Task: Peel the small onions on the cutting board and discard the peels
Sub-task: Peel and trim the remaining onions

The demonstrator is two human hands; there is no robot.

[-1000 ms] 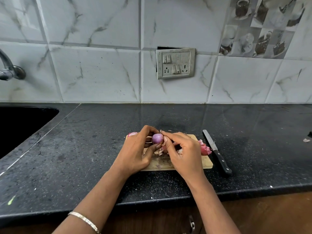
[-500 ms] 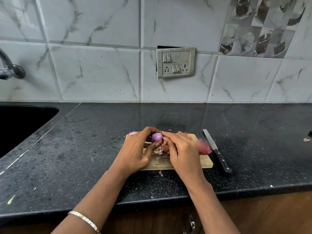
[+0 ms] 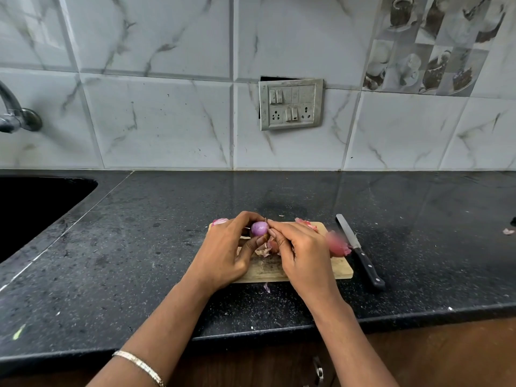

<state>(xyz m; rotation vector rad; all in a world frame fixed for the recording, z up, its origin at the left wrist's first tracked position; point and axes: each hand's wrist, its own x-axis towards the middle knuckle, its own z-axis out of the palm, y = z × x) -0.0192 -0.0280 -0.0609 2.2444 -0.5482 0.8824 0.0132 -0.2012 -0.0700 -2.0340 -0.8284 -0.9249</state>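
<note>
peel bit (image 3: 267,287) is lying on the counter (image 3: 139,261) just before the cutting board (image 3: 342,268) | my left hand (image 3: 223,255) is curling round the small onion (image 3: 259,229), holding it over the board | my right hand (image 3: 304,255) is bending, fingertips pinching the onion's side | peels (image 3: 264,251) are lying underneath | knife (image 3: 360,252) is lying beside the board's right edge

The left hand (image 3: 223,255) and right hand (image 3: 301,252) cover the middle of the cutting board (image 3: 339,270) and the sides of the held onion (image 3: 259,229). A pink lump (image 3: 336,244) at its right end is blurred. The tap (image 3: 11,113) runs off the left edge.
</note>
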